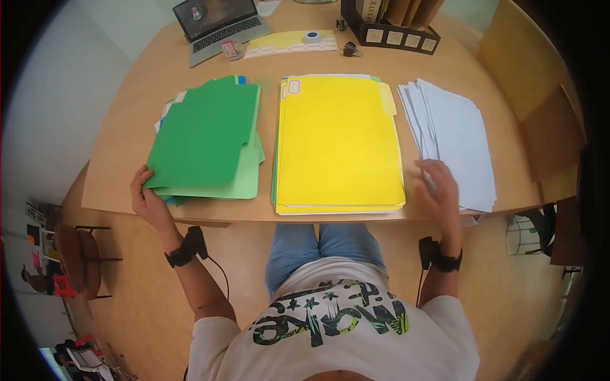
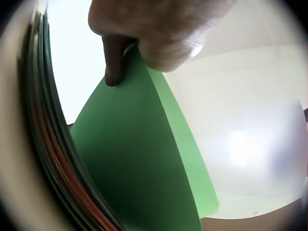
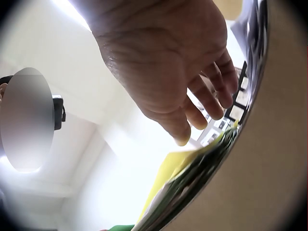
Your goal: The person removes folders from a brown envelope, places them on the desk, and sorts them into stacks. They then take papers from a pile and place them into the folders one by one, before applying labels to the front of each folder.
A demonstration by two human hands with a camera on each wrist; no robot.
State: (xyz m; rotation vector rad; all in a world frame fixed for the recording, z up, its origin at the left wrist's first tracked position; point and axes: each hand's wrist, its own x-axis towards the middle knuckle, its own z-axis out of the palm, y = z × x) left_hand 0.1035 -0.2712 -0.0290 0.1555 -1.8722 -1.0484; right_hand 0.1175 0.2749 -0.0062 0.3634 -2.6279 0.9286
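Note:
My left hand (image 1: 147,197) pinches the near left corner of a dark green file folder (image 1: 202,136), the top one of the left stack. In the left wrist view this folder (image 2: 127,134) is lifted at the corner, a lighter green sheet (image 2: 190,149) showing beside it. A stack topped by a yellow folder (image 1: 340,146) lies in the middle. To its right is a pile of white papers (image 1: 460,136), slightly fanned at its left edge. My right hand (image 1: 440,187) is by the pile's near left side, fingers relaxed and holding nothing, as the right wrist view also shows.
At the back of the desk stand an open laptop (image 1: 222,28) and a black organizer (image 1: 397,37) with books and folders. Between them lie a sheet of labels (image 1: 273,46), a small white round object (image 1: 312,37) and keys (image 1: 351,49). A wooden panel (image 1: 530,70) borders the right side.

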